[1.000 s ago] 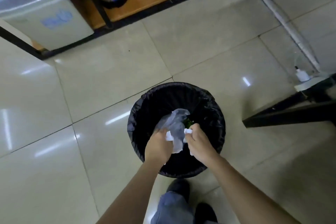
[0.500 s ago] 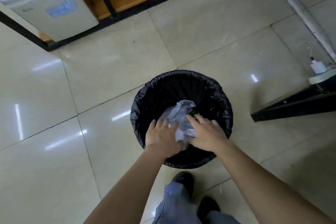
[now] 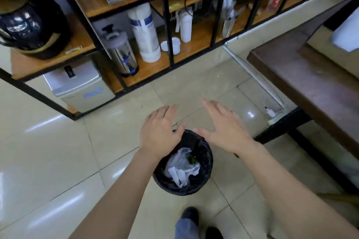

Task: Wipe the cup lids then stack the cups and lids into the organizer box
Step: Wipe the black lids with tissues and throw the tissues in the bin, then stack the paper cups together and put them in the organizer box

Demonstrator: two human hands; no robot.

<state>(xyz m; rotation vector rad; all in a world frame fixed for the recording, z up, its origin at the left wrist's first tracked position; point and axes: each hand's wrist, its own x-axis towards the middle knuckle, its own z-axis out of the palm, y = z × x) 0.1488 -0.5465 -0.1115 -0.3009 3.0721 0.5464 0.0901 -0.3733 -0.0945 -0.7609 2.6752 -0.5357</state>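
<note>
My left hand (image 3: 158, 132) and my right hand (image 3: 225, 129) hover palm down above the far rim of a black-lined trash bin (image 3: 204, 176) on the tiled floor. Both hands are empty with fingers spread. Inside the bin lie a crumpled clear plastic bag and white tissue (image 3: 181, 167) with a bit of green waste. No cups, lids or organizer box can be made out near my hands; two small white cups (image 3: 171, 44) stand on the low shelf ahead.
A black-framed wooden shelf unit (image 3: 147, 68) ahead holds a steel dispenser (image 3: 122, 54), a white canister (image 3: 145, 33) and appliances. A small grey fridge (image 3: 79, 87) stands at left. A dark brown table (image 3: 310, 83) runs along the right, with a floor conduit beside it.
Both hands let go of the plastic bag and tissue, which now lie in the bin. The hands lifted out and spread open, and my view tilted up toward the shelves.
</note>
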